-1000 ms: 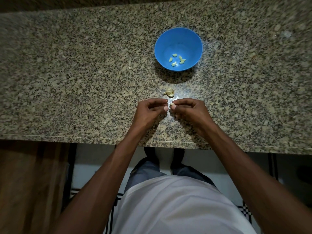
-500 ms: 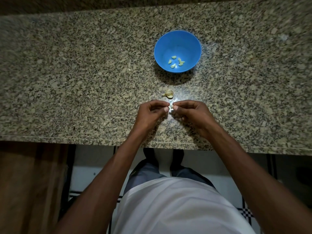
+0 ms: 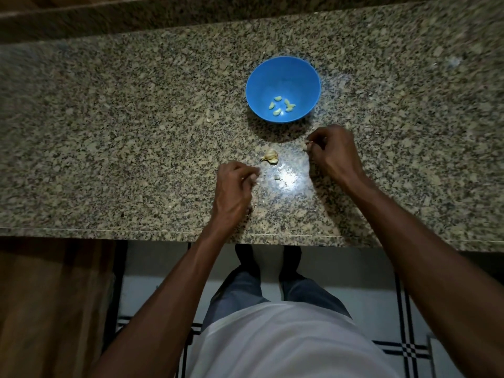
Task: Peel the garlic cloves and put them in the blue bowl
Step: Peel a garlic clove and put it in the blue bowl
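Note:
The blue bowl (image 3: pixel 283 75) stands on the granite counter (image 3: pixel 136 132) with several peeled garlic cloves (image 3: pixel 281 105) in its bottom. My right hand (image 3: pixel 332 151) is just below and right of the bowl, pinching a small pale garlic clove (image 3: pixel 307 145) at its fingertips. My left hand (image 3: pixel 234 189) rests lower on the counter with its fingers curled; whether it holds a scrap of skin is unclear. Between the hands lies a clump of unpeeled garlic (image 3: pixel 270 156), and a small bit of skin (image 3: pixel 277 178) lies beside the left fingertips.
The counter's front edge (image 3: pixel 109 231) runs across below my hands. A raised ledge (image 3: pixel 191 12) borders the counter's far side. Below the edge are a tiled floor (image 3: pixel 409 309) and a wooden panel (image 3: pixel 49 309) at the left.
My hands, which worked together on one clove, have come apart. The right hand moved up and right toward the bowl with the clove; the left stayed low on the counter.

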The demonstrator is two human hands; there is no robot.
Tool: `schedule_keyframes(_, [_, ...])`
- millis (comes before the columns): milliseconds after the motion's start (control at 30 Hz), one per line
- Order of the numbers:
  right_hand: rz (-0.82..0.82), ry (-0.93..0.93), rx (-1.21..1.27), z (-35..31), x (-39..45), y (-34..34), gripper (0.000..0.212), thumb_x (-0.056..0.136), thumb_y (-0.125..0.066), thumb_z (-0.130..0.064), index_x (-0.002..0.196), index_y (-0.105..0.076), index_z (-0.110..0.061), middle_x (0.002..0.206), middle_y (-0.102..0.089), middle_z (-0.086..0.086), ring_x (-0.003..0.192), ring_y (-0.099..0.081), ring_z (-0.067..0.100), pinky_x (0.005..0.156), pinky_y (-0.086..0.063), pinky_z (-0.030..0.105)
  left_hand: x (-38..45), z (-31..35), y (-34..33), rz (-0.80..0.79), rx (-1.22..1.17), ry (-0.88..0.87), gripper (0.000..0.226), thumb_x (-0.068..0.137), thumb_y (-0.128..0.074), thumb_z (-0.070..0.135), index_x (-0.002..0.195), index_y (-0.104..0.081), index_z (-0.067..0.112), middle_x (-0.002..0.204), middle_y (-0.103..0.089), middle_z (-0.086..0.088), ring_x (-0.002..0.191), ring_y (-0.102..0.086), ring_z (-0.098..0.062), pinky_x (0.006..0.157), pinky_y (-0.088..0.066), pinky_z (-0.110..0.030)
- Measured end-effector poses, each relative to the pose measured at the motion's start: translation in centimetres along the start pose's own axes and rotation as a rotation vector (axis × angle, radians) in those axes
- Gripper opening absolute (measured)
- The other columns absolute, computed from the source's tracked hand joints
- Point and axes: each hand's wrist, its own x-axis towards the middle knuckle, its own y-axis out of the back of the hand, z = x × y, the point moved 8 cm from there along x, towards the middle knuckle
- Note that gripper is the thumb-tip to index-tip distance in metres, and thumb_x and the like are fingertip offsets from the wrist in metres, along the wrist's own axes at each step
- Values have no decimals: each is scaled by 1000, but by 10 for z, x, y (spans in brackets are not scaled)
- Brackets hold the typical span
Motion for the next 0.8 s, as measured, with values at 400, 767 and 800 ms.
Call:
schedule_keyframes(400, [-199,223,-180,-39,-76,-80,19,89,-61,13,98,-67,-3,108,-52,15,98,-47,29,73,-50,41,-12,4,-26,-157,242,-148,53,89,-57,-14,137,-61,8,130,-52,-6,118,-45,-22,96,-51,-38])
schedule_keyframes(767, [-139,207,-181,-42,-55,-66,14,93,-64,5,88,-72,-5,95,-58,11,83,-56,24,64,-52,40,40,8,-4,-84,183,-70,62,92,-52,-14,149,-48,8,151,-42,-12,139,-35,-26,114,-31,-26])
schedule_keyframes(800, [-156,215,-185,-43,-58,-69,15,92,-63,7,85,-70,-5,95,-57,11,83,-55,25,64,-52,41,46,11,-9,-125,214,-105,62,91,-53,-13,149,-49,9,152,-42,-12,139,-35,-27,115,-35,-31])
